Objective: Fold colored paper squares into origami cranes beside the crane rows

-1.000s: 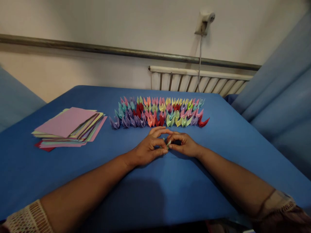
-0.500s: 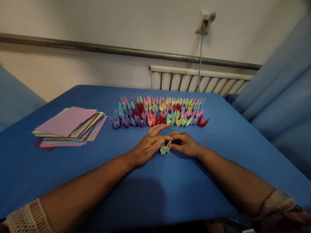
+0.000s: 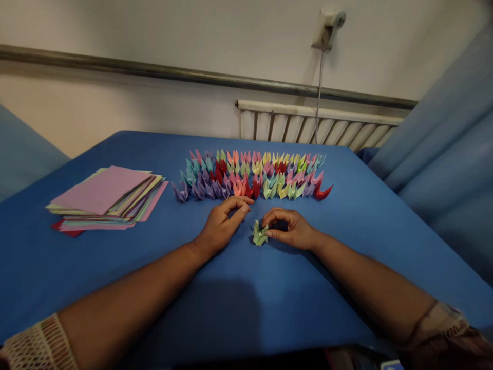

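- Head view, as I would see it over the person's shoulder: a green paper crane (image 3: pixel 259 234) sits on the blue tabletop (image 3: pixel 308 318), between the two hands and in front of the rows of paper cranes (image 3: pixel 239 186), apart from them.
- Right hand (image 3: pixel 287 228): thumb and forefinger look pinched on the green crane's right-hand point; the other fingers are curled.
- Left hand (image 3: pixel 225 221): loosely bent and holding nothing that I can see; it is apart from the green crane; its fingertips overlap the front row in view, though I cannot tell whether they touch it.
- Off to the left lies a stack of coloured paper (image 3: pixel 103 187), pink sheet uppermost; neither hand is near it.
- Step in hand, to my eye: steadying or adjusting the folded green crane by one point; a next move would call for a light grip, so the folds are not crushed, and clearance from the front row.
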Action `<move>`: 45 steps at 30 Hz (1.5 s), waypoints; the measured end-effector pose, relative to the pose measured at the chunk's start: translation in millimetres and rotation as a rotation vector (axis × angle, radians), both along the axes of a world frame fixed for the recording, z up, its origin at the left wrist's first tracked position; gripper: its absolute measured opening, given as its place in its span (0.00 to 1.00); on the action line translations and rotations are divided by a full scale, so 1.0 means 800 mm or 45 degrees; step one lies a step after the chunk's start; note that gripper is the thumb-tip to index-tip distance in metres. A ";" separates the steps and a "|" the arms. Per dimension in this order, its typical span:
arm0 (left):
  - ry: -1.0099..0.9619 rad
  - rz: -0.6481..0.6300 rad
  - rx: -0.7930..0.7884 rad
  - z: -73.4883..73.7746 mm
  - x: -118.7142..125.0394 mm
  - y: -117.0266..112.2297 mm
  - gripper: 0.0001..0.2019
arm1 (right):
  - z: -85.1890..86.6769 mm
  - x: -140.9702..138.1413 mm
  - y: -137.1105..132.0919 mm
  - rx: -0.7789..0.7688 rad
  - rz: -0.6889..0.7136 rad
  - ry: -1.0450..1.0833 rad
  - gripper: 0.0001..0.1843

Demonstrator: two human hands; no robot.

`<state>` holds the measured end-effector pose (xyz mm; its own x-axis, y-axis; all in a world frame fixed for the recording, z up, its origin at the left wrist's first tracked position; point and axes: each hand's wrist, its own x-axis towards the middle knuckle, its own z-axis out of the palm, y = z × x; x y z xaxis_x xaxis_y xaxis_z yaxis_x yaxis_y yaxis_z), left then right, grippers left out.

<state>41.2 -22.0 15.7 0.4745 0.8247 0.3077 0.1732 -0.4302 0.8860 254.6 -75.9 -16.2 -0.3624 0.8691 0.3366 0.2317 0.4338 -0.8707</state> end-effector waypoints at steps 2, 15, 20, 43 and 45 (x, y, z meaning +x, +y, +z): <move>0.023 -0.010 0.029 0.002 -0.001 -0.001 0.11 | 0.003 -0.002 -0.001 0.026 -0.009 0.019 0.07; 0.042 -0.052 0.102 -0.004 0.000 -0.001 0.07 | 0.007 -0.006 -0.001 0.211 -0.148 0.036 0.08; 0.048 -0.076 0.139 -0.002 0.000 -0.003 0.06 | 0.008 -0.003 -0.002 0.133 -0.053 0.038 0.06; 0.257 -0.335 0.622 0.004 -0.004 -0.007 0.03 | 0.007 0.006 0.003 0.062 -0.004 -0.011 0.08; 0.284 -0.340 0.634 0.006 -0.006 -0.006 0.04 | 0.005 0.006 0.007 0.078 -0.006 -0.046 0.06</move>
